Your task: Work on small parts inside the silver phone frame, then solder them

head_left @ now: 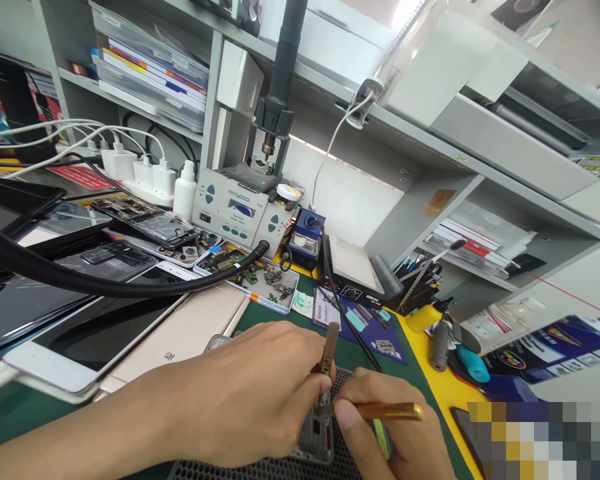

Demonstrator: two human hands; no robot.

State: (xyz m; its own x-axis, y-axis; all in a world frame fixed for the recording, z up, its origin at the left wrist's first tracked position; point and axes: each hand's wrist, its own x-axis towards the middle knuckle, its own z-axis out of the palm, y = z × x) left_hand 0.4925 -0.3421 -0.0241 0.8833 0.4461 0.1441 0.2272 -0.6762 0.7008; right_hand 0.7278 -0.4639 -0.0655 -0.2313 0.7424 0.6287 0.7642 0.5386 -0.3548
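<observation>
While both hands work low on the green mat [275, 313], left hand [250, 393] pinches tweezers [329, 350] over a small grey device [317, 433]; right hand [395, 433] grips a brass-coloured tool [390, 411]. Rework station [235, 207], phones [105, 327], shelving [430, 133] behind.

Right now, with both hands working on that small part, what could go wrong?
The left hand pinches tweezers and the right hand a gold-handled tool, both over the small grey part; a slip could scratch it. The thick black hose runs just above the left forearm, so lifting that arm might snag it.
</observation>
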